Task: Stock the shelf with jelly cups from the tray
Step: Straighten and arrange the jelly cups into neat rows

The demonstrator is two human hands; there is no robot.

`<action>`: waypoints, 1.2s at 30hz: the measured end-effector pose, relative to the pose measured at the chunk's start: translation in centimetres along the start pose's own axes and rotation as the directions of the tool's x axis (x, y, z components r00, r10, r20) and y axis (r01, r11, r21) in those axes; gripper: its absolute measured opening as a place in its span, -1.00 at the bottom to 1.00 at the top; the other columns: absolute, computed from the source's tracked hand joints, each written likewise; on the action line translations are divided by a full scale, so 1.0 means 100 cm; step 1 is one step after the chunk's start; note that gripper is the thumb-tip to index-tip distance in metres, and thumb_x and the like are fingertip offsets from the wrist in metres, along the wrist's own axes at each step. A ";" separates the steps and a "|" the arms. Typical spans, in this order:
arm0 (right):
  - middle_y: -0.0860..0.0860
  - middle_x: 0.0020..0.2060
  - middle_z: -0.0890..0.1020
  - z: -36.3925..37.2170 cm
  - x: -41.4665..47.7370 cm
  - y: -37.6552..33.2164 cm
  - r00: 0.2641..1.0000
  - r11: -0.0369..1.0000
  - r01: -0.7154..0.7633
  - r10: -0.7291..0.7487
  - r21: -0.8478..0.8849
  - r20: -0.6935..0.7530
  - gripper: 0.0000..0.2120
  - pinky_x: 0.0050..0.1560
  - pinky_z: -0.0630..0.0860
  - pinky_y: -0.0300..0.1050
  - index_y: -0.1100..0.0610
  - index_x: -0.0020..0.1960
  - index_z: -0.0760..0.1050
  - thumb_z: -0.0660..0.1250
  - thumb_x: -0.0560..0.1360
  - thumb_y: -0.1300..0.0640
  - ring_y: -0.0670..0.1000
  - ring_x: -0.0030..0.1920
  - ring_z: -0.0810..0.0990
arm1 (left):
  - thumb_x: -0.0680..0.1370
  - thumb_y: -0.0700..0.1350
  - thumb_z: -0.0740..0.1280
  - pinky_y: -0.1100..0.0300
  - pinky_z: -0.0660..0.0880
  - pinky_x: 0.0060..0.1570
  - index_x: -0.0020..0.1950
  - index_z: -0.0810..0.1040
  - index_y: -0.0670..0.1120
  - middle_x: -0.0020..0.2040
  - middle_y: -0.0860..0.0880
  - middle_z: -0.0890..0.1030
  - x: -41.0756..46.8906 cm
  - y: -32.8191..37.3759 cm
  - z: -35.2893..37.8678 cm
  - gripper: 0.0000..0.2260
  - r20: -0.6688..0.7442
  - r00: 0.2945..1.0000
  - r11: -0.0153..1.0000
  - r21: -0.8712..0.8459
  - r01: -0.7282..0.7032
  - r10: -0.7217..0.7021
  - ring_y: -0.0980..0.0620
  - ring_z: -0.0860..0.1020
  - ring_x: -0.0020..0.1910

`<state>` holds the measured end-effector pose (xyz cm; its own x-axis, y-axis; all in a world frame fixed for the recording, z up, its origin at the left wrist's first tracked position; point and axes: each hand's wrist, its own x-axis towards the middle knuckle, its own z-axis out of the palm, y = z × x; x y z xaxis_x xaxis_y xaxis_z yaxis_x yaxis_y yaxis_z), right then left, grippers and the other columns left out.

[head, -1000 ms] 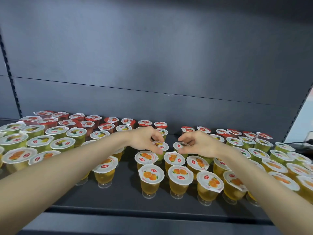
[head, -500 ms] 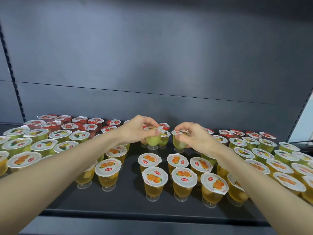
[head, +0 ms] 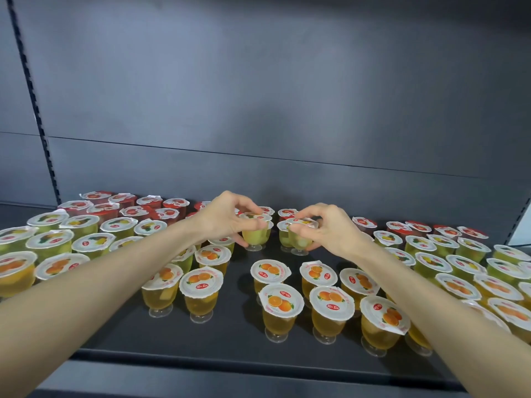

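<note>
Shelf (head: 238, 340) | left hand (head: 227, 222) grips green cup (head: 255, 237) | right hand (head: 330, 231) grips second cup (head: 298, 239)

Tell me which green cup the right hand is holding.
The pale green cup at the centre gap, pinched at its rim by the right hand. The left hand holds its neighbour.

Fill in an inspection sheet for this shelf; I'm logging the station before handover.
Surface: dark shelf, bare strip along the front edge.
Job's things: orange cups in front, green cups behind, red cups at the back; tray not seen.
Clutter: nothing seen.
Grippers: left hand grips the left cup, right hand the right cup, both green.
Cables: nothing seen.
Surroundings: grey back panel, slotted upright at left.
</note>
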<state>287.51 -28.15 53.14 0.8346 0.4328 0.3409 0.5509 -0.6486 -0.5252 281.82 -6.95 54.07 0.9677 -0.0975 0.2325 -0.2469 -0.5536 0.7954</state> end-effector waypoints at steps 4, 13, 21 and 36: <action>0.00 0.33 0.45 0.005 0.004 -0.002 1.000 1.000 0.001 -0.002 0.020 0.030 -0.71 -0.31 0.56 -0.37 0.04 0.15 0.55 0.39 0.47 -0.02 -0.05 -0.04 0.56 | 0.40 -0.08 0.49 0.14 0.62 -0.14 0.10 0.59 -0.11 0.05 0.06 0.53 0.002 -0.005 -0.003 -0.70 -0.007 0.999 0.996 0.078 0.032 -0.031 -0.01 0.55 0.04; -0.06 0.19 0.57 0.010 0.008 0.005 0.995 0.999 0.010 -0.013 0.034 0.097 -0.67 -0.24 0.43 -0.37 0.03 0.15 0.57 0.46 0.41 -0.02 -0.11 0.02 0.51 | 0.38 -0.03 0.51 0.25 0.54 -0.01 0.13 0.57 -0.06 0.06 0.02 0.59 0.016 -0.012 0.001 -0.64 0.048 0.999 0.970 0.241 -0.009 -0.003 0.06 0.54 0.05; -0.07 0.10 0.58 0.013 0.009 0.010 0.985 0.999 -0.006 0.012 -0.033 0.172 -0.69 -0.17 0.50 -0.28 0.03 0.13 0.58 0.47 0.40 0.00 -0.09 0.01 0.53 | 0.38 -0.04 0.51 0.16 0.56 0.07 0.21 0.53 -0.11 0.05 0.04 0.55 0.020 -0.011 0.011 -0.56 0.125 0.992 0.914 0.405 -0.022 -0.031 0.07 0.53 0.05; -0.03 0.14 0.58 0.014 0.011 0.010 0.972 0.995 0.012 0.012 -0.102 0.235 -0.69 -0.22 0.47 -0.32 0.04 0.13 0.59 0.46 0.42 -0.01 -0.08 0.01 0.53 | 0.42 -0.03 0.47 0.19 0.55 0.05 0.15 0.60 -0.10 0.09 0.01 0.60 0.022 -0.013 0.012 -0.67 0.173 0.984 0.897 0.440 -0.032 -0.049 0.06 0.56 0.05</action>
<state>288.98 -27.43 51.91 0.8166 0.5596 0.1418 0.5585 -0.7037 -0.4392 284.31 -7.44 52.88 0.9730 -0.2113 0.0929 -0.2302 -0.8578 0.4595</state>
